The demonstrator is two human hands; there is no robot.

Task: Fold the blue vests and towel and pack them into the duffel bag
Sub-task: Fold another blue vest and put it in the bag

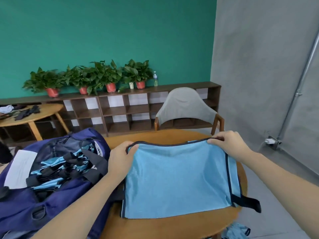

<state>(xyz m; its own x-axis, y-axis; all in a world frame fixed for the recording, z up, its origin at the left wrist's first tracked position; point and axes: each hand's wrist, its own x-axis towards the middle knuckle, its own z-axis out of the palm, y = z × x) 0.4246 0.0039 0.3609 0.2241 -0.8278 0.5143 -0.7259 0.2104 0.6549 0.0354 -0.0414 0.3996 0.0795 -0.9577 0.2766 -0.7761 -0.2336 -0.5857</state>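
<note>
- Crumpled blue fabric (237,230) lies lowest in view, below the table edge at the right; it looks like one more vest, but I cannot tell for sure. If it is forgotten there, the packing stays incomplete.
- Both forearms reach forward over the round wooden table (164,226).
- On the table lies the blue vest (176,180), spread flat, its dark strap (248,203) hanging over the right rim. This strap may catch on the rim or stick out of the fold.
- At the vest's far edge, the left hand (120,161) pinches the left corner, thumb on top and fingers curled under the dark trim. The right hand (229,144) pinches the right corner in the same way.
- The mesh looks thin and slippery, so I judge one corner may slide out of the pinch and the fold will come crooked.
- Just left of the vest stands the duffel bag (57,195), navy and open. Inside are several blue vests with black straps, rather loosely piled. A white piece (20,169) lies at its left side; whether it is the towel, I cannot tell.
- Because this pile is loose, the next vest may not fit flat.
</note>
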